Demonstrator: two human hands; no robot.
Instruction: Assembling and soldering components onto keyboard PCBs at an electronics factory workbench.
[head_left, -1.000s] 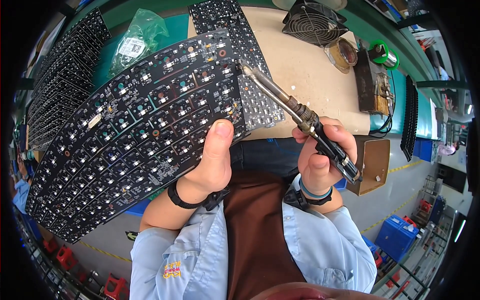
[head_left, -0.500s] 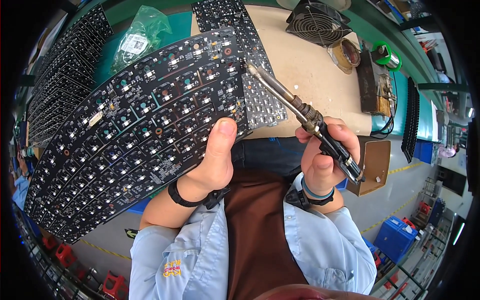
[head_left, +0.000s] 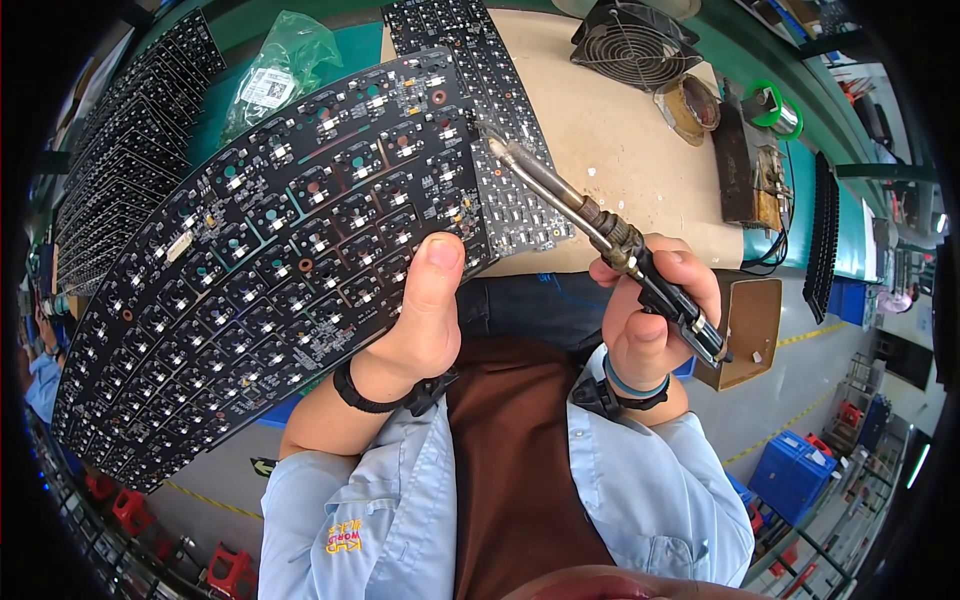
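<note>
A large black keyboard circuit board, covered in rows of small components, is tilted up toward me. My left hand grips its lower right edge, thumb on the face and the other fingers hidden behind. In my right hand is a soldering iron, its black handle between thumb and fingers. The iron's tip points up and left, close to the board's right edge; whether it touches cannot be made out. Behind the held board, another circuit board lies on the brown work surface.
Stacked circuit boards stand at the far left, beside a clear plastic bag. A black fan, a round tin, a green solder spool and an iron station occupy the back right. An open cardboard box sits below the edge.
The held board has shifted slightly, its right end a little to the left. The soldering iron's tip has moved slightly left and down. Both hands keep their grip.
</note>
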